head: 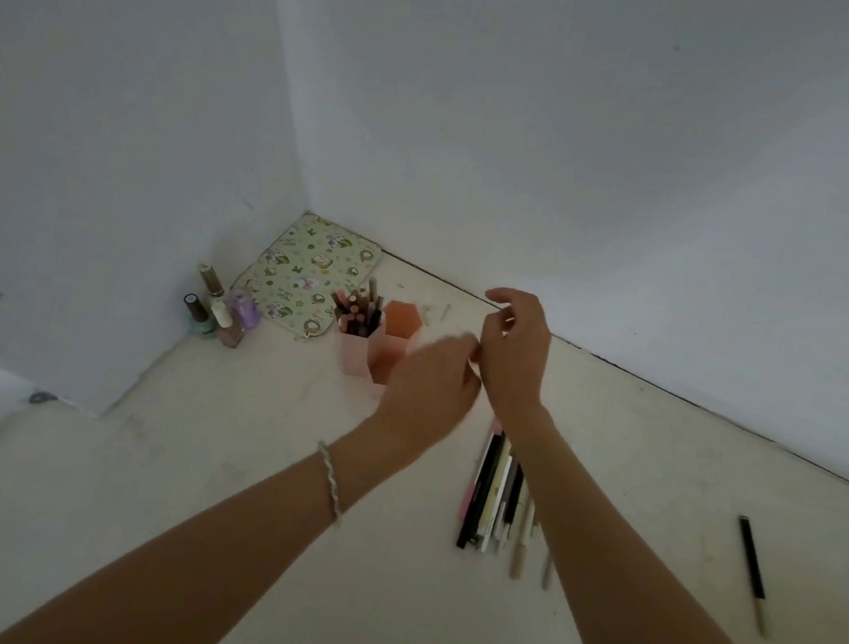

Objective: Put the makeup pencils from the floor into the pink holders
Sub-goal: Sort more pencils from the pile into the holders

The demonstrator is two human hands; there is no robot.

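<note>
The person is reaching both forearms up from the bottom of the frame toward the middle, where the two hands are meeting just right of the pink holders (377, 343). The left hand (430, 378), blurred with motion, is hovering over the near edge of the holders with its fingers loosely curled; the right hand (514, 351) is raised beside it, thumb and fingers arched and spread. The fingertips of the two hands are almost touching, and something small and pale may be pinched between them, though the blur is making it impossible to tell whether either hand is actually gripping anything.

The holders are standing on the floor (249, 460) near the corner of the room, left of centre in the frame. The rear left cup is already bristling with upright pencils, while the orange-tinted cup beside it is looking empty.

The bundle of makeup pencils (493, 490) is lying on the floor below and slightly right of the hands, directly under the right wrist. Its long axis is running nearly up and down the frame, roughly parallel to the right forearm and pointing toward the holders. The right hand is clearly the nearer one, needing only to drop back toward the lower frame. One stray black pencil (751, 563) is lying well apart at the lower right, also within the right arm's side
</note>
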